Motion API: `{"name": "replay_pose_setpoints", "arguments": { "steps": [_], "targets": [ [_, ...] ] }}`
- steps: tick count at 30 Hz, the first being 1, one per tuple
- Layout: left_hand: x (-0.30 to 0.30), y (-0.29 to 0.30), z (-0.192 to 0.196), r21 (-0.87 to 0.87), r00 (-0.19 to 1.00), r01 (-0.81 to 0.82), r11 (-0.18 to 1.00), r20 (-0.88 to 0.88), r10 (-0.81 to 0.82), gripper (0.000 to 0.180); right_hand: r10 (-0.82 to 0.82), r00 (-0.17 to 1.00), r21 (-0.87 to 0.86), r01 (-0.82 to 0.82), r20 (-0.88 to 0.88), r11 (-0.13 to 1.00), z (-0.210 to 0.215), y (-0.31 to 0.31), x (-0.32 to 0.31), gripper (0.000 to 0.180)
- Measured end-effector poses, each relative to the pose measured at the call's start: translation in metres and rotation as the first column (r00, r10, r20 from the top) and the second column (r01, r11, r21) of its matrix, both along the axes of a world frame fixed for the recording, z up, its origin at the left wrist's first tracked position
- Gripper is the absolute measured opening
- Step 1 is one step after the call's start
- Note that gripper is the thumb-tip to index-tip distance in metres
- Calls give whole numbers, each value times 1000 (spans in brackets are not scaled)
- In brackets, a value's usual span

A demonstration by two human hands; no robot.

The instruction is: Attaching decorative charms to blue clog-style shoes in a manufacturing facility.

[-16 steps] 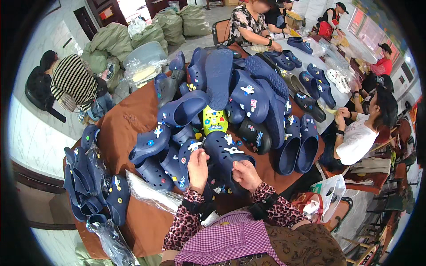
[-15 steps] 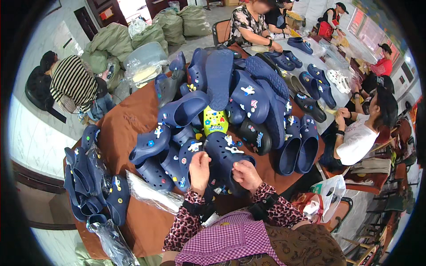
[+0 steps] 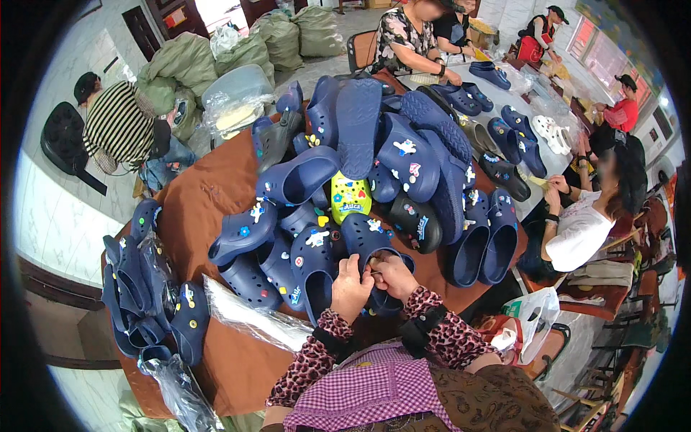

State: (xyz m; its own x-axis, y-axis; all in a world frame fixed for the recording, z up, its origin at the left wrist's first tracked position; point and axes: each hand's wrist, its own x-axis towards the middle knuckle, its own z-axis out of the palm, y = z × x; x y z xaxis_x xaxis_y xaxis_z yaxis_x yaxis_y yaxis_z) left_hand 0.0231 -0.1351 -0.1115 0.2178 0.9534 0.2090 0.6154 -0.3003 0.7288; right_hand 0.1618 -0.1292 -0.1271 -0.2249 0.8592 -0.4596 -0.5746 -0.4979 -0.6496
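My left hand and my right hand meet at their fingertips, both closed in a pinch. What lies between the fingers is too small to make out. Just behind them stands a navy clog with small charms on its toe, partly hidden by my hands. To its left sits another navy clog, its opening toward me. A heap of navy clogs rises beyond, some lying sole up. A lime-green clog with colourful charms and a dark clog are among them.
Clear plastic bags lie on the brown-covered table left of my forearms. More navy clogs are piled at the table's left edge. A pair of navy clogs stands right. Several people work around a grey table beyond.
My left hand has moved right to meet my right hand, which has shifted slightly left. The clog left of them now shows its opening.
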Motion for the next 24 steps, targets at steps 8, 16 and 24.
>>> {"name": "replay_pose_setpoints", "arguments": {
  "steps": [8,16,24],
  "targets": [
    [3,-11,1,48,1000,7,999,-15,-6,39,-171,950,-124,209,262,970,6,3,-20,2],
    [1,-25,4,58,1000,-30,998,12,29,40,-300,945,-182,321,130,930,5,-15,-26,4],
    [-1,-31,6,6,997,-44,999,68,43,43,-369,929,-271,358,13,893,-9,-32,-30,4]
  ]
}}
